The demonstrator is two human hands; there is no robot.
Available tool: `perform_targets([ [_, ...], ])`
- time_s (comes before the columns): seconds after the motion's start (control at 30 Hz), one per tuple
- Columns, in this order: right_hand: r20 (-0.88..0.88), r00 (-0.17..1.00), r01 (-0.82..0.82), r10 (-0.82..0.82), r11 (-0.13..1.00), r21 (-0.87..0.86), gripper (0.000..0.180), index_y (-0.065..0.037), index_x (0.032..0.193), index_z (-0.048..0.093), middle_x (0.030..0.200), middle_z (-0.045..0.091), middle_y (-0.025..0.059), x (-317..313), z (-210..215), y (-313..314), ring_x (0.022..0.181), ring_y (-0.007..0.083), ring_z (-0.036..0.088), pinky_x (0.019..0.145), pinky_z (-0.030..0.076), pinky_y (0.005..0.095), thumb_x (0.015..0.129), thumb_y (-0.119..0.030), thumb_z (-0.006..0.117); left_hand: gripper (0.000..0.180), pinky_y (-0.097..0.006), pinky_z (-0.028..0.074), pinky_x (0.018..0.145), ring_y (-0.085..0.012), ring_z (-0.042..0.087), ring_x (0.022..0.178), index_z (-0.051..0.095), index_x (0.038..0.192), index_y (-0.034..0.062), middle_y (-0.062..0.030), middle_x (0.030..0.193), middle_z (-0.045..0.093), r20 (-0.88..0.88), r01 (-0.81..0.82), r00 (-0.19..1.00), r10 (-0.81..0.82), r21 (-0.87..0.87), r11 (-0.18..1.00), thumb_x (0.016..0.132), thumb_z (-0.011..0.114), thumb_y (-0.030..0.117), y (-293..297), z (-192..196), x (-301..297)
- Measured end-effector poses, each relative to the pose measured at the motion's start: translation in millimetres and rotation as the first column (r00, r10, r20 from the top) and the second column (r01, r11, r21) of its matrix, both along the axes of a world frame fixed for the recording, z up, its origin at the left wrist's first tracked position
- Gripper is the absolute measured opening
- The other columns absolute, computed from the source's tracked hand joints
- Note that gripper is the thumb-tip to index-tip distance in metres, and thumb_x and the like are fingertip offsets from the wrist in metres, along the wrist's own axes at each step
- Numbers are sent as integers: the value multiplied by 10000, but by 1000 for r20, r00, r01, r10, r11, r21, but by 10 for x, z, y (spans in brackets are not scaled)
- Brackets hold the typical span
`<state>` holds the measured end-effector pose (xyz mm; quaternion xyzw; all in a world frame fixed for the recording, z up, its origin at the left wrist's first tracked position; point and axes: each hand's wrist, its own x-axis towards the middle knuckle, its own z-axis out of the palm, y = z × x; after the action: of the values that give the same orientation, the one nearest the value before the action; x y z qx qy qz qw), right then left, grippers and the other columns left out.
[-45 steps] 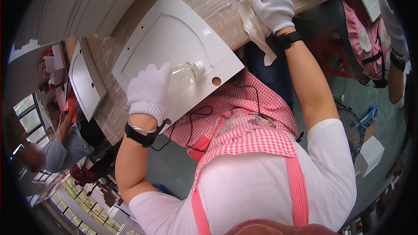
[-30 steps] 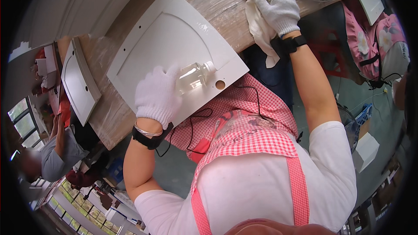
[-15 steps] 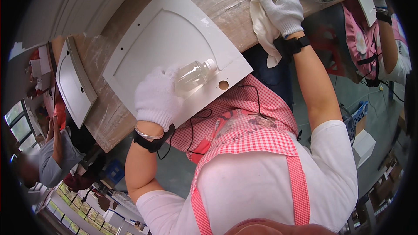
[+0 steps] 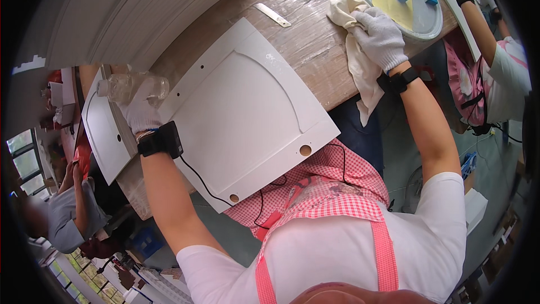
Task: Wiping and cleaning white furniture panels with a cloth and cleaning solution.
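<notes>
My left hand, in a white knit glove, is closed round a clear plastic bottle with liquid in it. The bottle lies sideways in my grip beside the panel's left edge, its white cap pointing left. In front of me a white door panel with a curved recessed outline and several holes lies on the table. My right hand, gloved too, grips a cream cloth right of the panel; the cloth's end hangs over the table edge.
A wrapped wooden table carries a white strip and an oval tray with blue blocks and white paste. Stacked white panels stand at far left, near another panel. Co-workers are at both sides.
My left hand has carried the bottle from above the panel to its far left side. The view has shifted, showing more of the tray; my right hand still holds the cloth.
</notes>
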<state>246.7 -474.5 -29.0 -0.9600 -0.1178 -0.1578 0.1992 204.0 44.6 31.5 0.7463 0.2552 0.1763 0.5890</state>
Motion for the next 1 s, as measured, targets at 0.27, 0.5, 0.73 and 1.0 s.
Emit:
perform_targets([
  [0.27, 25, 976, -198, 218, 925, -325, 301, -150, 1167, 730, 1124, 722, 141, 696, 518, 902, 1039, 344, 679, 917, 543, 438, 927, -305, 637, 706, -413, 596, 888, -258, 645, 1136, 476, 1425, 109, -116, 1317, 601, 107, -139, 982, 158, -171, 976, 805, 806, 37, 140, -260, 124],
  [0.5, -347, 924, -289, 159, 886, -363, 234, -59, 1032, 743, 972, 736, 210, 1057, 131, 1717, 948, 399, 712, 838, 571, 478, 888, -218, 649, 651, -401, 546, 986, -282, 622, 1160, 376, 1460, -13, -175, 1291, 577, -11, -59, 998, 59, -346, 936, 919, 724, 90, 385, -111, -461],
  [0.73, -356, 928, -254, 112, 889, -380, 211, -12, 1016, 718, 969, 720, 253, 1022, 75, 1810, 951, 434, 700, 842, 562, 506, 880, -112, 592, 524, -371, 515, 1028, -252, 573, 1236, 444, 1420, -36, -172, 1310, 569, -61, -395, 919, 390, -201, 897, 955, 663, 66, 55, -148, -2198],
  [1.0, -388, 916, -157, 104, 982, -107, 262, -44, 1084, 664, 1022, 719, 192, 443, 276, 1330, 963, 408, 679, 845, 538, 468, 892, -215, 610, 548, -352, 493, 1017, -238, 584, 1197, 468, 1393, -87, -192, 1305, 592, -291, -347, 914, 283, -200, 916, 915, 687, 65, -501, -483, -2953],
])
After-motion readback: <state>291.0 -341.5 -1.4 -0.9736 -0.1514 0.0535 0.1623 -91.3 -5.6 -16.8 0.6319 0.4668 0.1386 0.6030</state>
